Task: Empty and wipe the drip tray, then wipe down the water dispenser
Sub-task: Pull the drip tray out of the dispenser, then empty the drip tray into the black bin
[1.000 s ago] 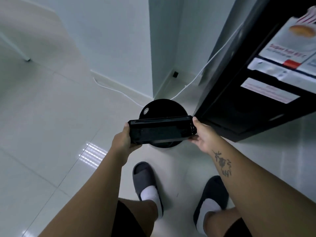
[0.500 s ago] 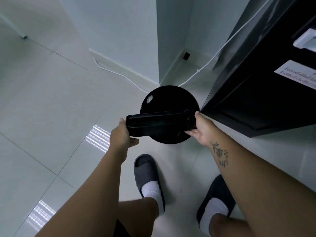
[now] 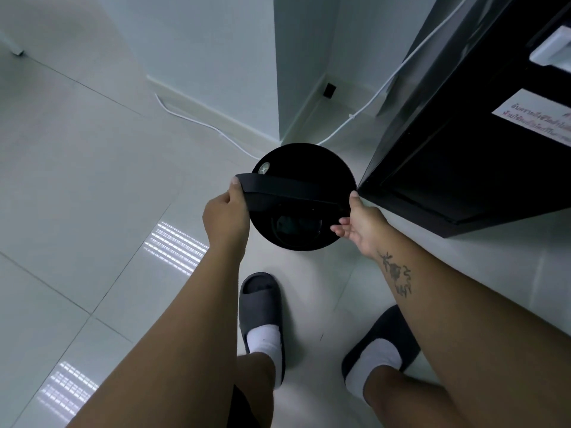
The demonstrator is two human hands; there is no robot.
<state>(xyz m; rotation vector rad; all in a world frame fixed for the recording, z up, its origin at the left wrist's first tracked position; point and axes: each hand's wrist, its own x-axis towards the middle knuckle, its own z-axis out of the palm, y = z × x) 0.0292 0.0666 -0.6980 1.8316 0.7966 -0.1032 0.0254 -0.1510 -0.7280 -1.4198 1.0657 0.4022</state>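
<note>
The drip tray (image 3: 293,191), a long black piece, is held in the air over a round black bin (image 3: 309,159) that stands on the tiled floor (image 3: 92,180). The tray is tipped up so that mostly one narrow side faces the camera, and it spans the bin from left to right, its left end a little farther away than its right.

The left hand (image 3: 227,211) is clamped on the tray's left end, thumb up at the corner. The right hand (image 3: 360,223) grips the right end, thumb on the upper edge and fingers curled underneath.

Just right of the bin stands the black dispenser (image 3: 463,149), its near corner close to the right thumb; a white label (image 3: 537,118) sits on its face. A white cable (image 3: 191,118) runs along the skirting on the far wall and behind the bin toward the dispenser. Near the camera, two feet in white socks and grey slippers (image 3: 261,301) stand on the floor. The right forearm bears a tattoo (image 3: 397,276).
</note>
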